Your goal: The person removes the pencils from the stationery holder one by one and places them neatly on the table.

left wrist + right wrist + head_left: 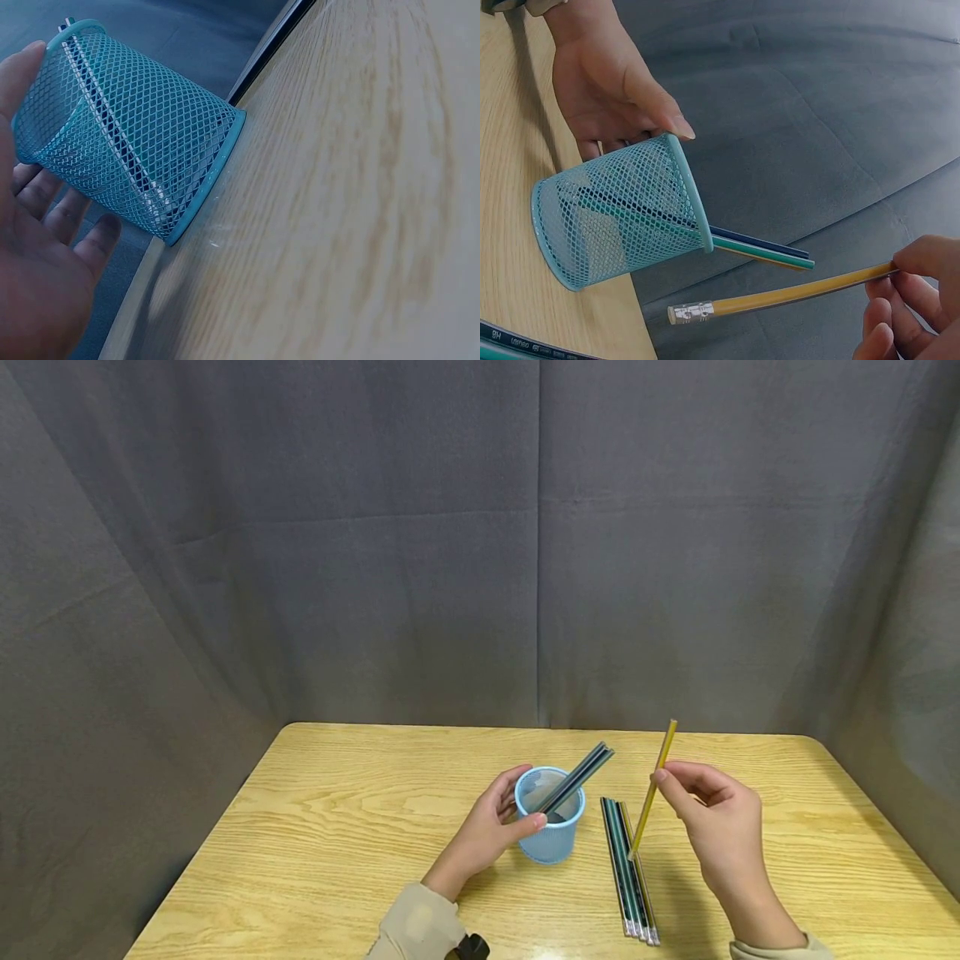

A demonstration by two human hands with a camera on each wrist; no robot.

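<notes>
A light blue mesh pencil cup (549,845) stands on the table, gripped at its rim by my left hand (489,833), thumb in front and fingers round the far side. Several dark and green pencils (761,250) lean inside the cup and stick out over the rim toward the right. My right hand (720,818) pinches a yellow pencil (654,789) near its upper part, between thumb and fingertips. Its metal-banded eraser end (691,312) points down, to the right of the cup. Beneath it, a row of green, dark and yellow pencils (628,868) lies on the table.
The wooden table (360,802) has rounded far corners. Grey cloth (420,610) hangs behind it and at both sides. A dark band-like object (472,947) shows at the left sleeve.
</notes>
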